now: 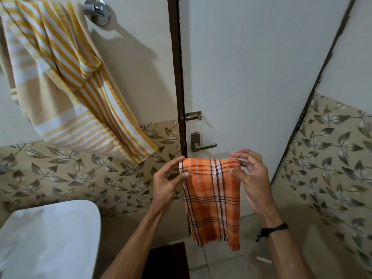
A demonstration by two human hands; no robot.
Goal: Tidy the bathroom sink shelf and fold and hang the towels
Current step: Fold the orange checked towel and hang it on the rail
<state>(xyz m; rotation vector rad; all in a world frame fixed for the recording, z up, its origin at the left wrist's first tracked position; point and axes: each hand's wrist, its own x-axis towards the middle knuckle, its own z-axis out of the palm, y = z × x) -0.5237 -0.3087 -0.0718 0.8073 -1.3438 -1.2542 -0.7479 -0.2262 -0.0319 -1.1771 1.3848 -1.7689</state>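
Holding orange cloth (213,200) up by its folded top edge, in front of door (261,67), just below door handle (202,146). Left hand (168,178) pinching top left corner, thumb in front, fingers behind. Right hand (251,174) pinching top right corner with thumb and forefinger, other fingers spread loose above the fold. Cloth hanging straight down, doubled over, fringed end at bottom, clear of floor. Looks like mid-fold, towel not yet hung.

Striped towel (66,81) draped over rail (94,10) at upper left, bunched and crooked, well apart from hands. Probably still needs straightening. Toilet lid (46,238) lower left.

Risks, judged from here:
- Light fingertip pinch on right corner; any slack and that side drops, fold opens.
- Layers thin and loosely woven; next fold likely to skew if corners not matched.
- Fringe may catch on handle or latch (193,116) if lifted close to door.
- Dropping means wet floor contact, maybe.
- Rail already crowded; adding cloth could drag striped towel off.
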